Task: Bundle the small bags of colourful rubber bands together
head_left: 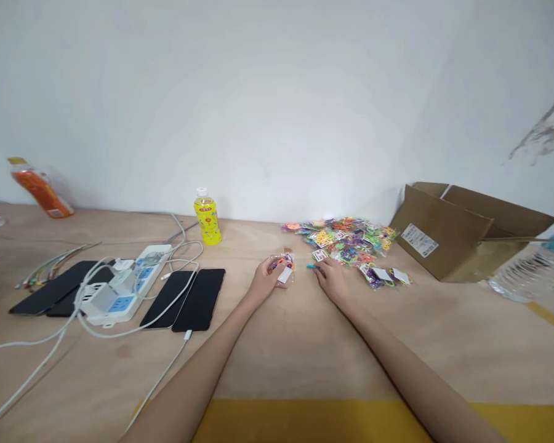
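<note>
My left hand (pixel 262 280) is closed on the left side of a small clear plastic packet (pixel 285 274) on the table. Purple and orange pieces show inside it, along with a white label. To the right, my right hand (pixel 333 280) rests on the table, its fingers closed on a slim blue object (pixel 312 266); most of that object is hidden, so its kind cannot be told. Just behind this hand lies a heap of similar packets (pixel 351 240) with bright, many-coloured contents. Right of the hand are a few packets with white labels (pixel 383 275).
An open cardboard box (pixel 447 246) stands at the right, beside a clear plastic container (pixel 530 271). At the left are phones (pixel 198 301), a power strip (pixel 133 283) with white cables, a yellow bottle (pixel 207 221) and a tilted orange bottle (pixel 44 191). A white wall rises behind.
</note>
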`<state>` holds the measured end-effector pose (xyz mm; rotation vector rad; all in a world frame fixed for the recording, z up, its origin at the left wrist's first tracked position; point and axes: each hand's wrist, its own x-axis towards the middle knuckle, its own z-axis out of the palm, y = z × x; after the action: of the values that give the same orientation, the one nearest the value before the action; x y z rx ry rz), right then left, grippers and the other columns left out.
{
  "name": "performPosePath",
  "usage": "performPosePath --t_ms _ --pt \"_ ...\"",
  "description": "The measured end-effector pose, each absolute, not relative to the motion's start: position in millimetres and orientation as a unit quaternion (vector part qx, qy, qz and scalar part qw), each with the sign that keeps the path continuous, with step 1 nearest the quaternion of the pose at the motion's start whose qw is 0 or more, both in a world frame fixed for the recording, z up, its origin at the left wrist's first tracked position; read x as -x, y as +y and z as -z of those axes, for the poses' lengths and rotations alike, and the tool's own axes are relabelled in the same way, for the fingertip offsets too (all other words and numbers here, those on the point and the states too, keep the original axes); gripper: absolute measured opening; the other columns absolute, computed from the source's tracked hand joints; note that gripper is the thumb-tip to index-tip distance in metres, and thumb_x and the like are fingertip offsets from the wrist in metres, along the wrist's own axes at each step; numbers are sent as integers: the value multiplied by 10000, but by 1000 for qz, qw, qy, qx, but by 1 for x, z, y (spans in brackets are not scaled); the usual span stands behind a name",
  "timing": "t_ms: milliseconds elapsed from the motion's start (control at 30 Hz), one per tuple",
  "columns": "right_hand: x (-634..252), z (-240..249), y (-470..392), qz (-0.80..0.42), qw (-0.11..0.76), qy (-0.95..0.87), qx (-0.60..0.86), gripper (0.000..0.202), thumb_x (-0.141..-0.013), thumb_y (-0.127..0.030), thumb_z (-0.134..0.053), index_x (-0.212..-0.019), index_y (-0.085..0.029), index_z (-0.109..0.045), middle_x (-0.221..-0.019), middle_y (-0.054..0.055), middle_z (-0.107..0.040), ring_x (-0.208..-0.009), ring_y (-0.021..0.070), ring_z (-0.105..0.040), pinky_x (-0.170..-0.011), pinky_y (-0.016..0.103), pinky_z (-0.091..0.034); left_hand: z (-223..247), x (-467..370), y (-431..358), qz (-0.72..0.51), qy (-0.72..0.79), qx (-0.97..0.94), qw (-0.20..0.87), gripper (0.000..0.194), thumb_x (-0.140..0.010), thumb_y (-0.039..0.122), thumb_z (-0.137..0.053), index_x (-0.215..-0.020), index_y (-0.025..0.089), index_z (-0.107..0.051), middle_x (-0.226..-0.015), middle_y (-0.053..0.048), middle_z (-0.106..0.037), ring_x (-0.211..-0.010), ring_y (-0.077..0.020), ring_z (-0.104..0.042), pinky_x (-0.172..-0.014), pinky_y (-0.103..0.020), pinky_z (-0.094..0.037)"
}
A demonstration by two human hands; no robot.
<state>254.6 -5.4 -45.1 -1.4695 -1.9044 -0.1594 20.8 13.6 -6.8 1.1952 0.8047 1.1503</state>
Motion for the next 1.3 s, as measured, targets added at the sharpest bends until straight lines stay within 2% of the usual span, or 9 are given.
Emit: performPosePath --t_ms 100,233,333,500,667,833,1167,1300 --pt "-247 38 -14 58 399 -732 550 200 -976 -253 -529 -895 -221 -708 -916 92 -716 -890 242 -667 -805 371 -530 8 -23 12 -489 354 -530 595 512 -704 474 -861 -1056 142 -695 -995 -102 -715 -759 -200 -685 -483 -255 -594" --pt "-236 22 -32 25 517 -664 539 211 -997 -321 -523 -1024 -207 -698 -959 82 -742 -845 233 -686 -774 378 -552 9 -23 10 -464 351 -569 580 489 -729 504 -828 -1043 147 -713 -887 -82 -717 -730 -209 -678 -465 -262 -579" --pt "-228 9 -45 22 552 -657 514 210 -999 -358 -557 -1086 -224 -695 -965 63 -756 -817 223 -696 -766 376 -561 11 -24 8 -449 347 -597 567 453 -760 514 -797 -1027 155 -724 -885 -81 -719 -757 -222 -680 -464 -260 -576" --pt "-221 -4 -57 58 514 -729 448 176 -1013 -308 -564 -1098 -260 -710 -1012 71 -760 -929 243 -697 -841 408 -549 8 -28 -1 -435 332 -630 551 457 -804 466 -772 -1165 190 -719 -1092 -110 -734 -963 -281 -706 -464 -228 -565" --pt "-227 -5 -57 98 473 -734 477 187 -1011 -321 -565 -1080 -284 -735 -960 72 -758 -895 255 -668 -836 426 -526 3 -34 -10 -416 315 -639 565 588 -798 408 -798 -1339 236 -643 -1089 -93 -756 -951 -268 -730 -532 -228 -590" --pt "-234 -8 -56 109 473 -729 483 160 -993 -344 -608 -1067 -288 -739 -943 60 -758 -873 246 -669 -833 418 -506 4 -38 -14 -419 301 -632 579 611 -783 368 -805 -1354 239 -630 -1071 -93 -760 -980 -280 -728 -549 -236 -604" --pt "-239 -13 -57 46 443 -773 451 188 -1006 -333 -577 -1025 -295 -759 -958 62 -736 -993 247 -656 -910 431 -532 -3 -37 -18 -386 280 -657 584 542 -809 386 -779 -1310 228 -644 -1151 -100 -731 -990 -275 -724 -543 -232 -600" --pt "-237 -20 -60 25 435 -796 420 192 -1009 -313 -568 -1005 -285 -759 -1111 71 -727 -1092 258 -622 -993 485 -499 -3 -39 -19 -397 270 -648 592 520 -823 437 -763 -1276 215 -638 -1165 -110 -713 -1014 -279 -710 -534 -235 -596"
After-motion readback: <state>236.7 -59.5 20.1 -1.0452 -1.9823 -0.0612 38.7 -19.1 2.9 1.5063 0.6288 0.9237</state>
